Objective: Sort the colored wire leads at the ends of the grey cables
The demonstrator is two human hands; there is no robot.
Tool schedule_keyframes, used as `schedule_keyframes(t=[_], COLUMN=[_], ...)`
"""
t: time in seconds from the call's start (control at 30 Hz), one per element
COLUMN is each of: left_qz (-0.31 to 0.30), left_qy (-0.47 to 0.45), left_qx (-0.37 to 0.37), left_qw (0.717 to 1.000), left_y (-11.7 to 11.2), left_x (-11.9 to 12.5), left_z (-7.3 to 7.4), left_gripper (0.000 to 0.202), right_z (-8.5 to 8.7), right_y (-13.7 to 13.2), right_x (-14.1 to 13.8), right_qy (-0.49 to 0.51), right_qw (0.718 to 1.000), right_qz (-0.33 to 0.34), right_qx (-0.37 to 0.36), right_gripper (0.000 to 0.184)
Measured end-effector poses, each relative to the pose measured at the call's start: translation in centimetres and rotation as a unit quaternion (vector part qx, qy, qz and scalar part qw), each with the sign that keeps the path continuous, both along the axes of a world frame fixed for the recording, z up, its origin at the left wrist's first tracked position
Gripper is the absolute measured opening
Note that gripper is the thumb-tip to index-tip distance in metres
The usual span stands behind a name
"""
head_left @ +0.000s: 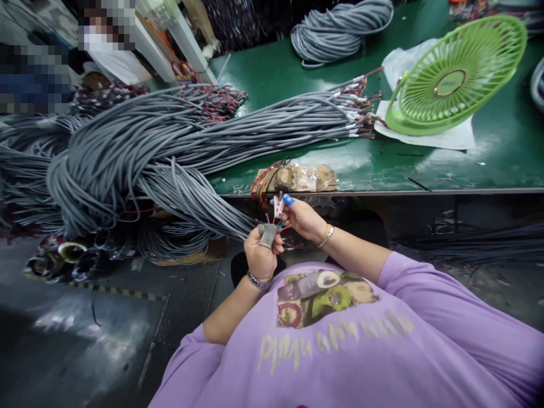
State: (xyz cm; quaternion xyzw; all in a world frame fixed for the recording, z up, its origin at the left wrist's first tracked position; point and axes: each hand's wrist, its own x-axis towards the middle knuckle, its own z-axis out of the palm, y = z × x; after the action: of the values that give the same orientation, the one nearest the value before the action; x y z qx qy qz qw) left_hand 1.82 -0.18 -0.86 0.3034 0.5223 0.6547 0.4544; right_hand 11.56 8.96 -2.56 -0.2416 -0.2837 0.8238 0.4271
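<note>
My left hand (259, 258) is closed around the end of a bundle of grey cables (229, 218) in front of the green table's edge. A grey wrap (268, 235) covers part of its thumb or a finger. Thin coloured wires (280, 225) fan out of the cable end between my two hands. Closed in a pinch, my right hand (305, 218) has a blue cover (288, 199) on one fingertip. At its fingers is a small pinkish-white piece (278, 205), too small to name; the exact grip is partly hidden.
A large heap of grey cables (97, 153) covers the left of the green table (263, 73). A wooden block with wires (312, 178) lies by the front edge. A green fan (450, 82) stands at right, a coiled cable (340, 28) behind. A person (113, 54) is at far left.
</note>
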Motion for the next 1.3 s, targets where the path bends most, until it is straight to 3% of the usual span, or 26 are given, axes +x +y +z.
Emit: schedule_keyframes(t=[0.23, 0.5, 0.67, 0.77, 0.87, 1.03, 1.2, 1.27, 1.3], left_qz=[0.002, -0.019, -0.027, -0.045, -0.077, -0.157, -0.295, -0.309, -0.296], left_qy=[0.02, 0.039, 0.037, 0.057, 0.094, 0.14, 0.096, 0.081, 0.077], left_qx=[-0.015, -0.036, -0.031, -0.033, -0.043, -0.08, -0.194, -0.224, -0.227], left_qw=[1.0, 0.998, 0.998, 0.997, 0.992, 0.974, 0.931, 0.921, 0.925], left_y=[0.3, 0.4, -0.1, -0.6, -1.0, -1.0, -0.4, -0.3, -0.2], left_x=[-0.1, -0.3, -0.6, -1.0, -1.3, -1.3, -1.5, -1.6, -1.6], left_z=[-0.4, -0.8, -0.8, -1.1, -1.4, -1.5, -1.1, -0.9, -0.8], left_gripper=[0.028, 0.027, 0.03, 0.028, 0.026, 0.031, 0.033, 0.034, 0.035], right_z=[0.5, 0.4, 0.2, 0.2, 0.3, 1.0, 0.9, 0.5, 0.2], right_y=[0.4, 0.3, 0.2, 0.3, 0.2, -0.2, -1.0, -1.4, -1.6], right_x=[-0.6, -1.0, 0.4, 1.8, 3.0, 3.8, 4.1, 4.1, 4.2], right_qy=[0.028, 0.037, -0.029, -0.098, -0.149, -0.219, -0.293, -0.298, -0.293], right_qw=[0.996, 0.995, 0.99, 0.976, 0.965, 0.939, 0.86, 0.849, 0.859], right_qz=[0.031, -0.001, 0.107, 0.191, 0.213, 0.172, 0.125, 0.1, 0.091], right_qx=[-0.081, -0.088, -0.086, -0.037, 0.043, 0.2, 0.398, 0.424, 0.409], right_gripper=[0.042, 0.045, 0.056, 0.054, 0.043, 0.026, 0.018, 0.019, 0.022])
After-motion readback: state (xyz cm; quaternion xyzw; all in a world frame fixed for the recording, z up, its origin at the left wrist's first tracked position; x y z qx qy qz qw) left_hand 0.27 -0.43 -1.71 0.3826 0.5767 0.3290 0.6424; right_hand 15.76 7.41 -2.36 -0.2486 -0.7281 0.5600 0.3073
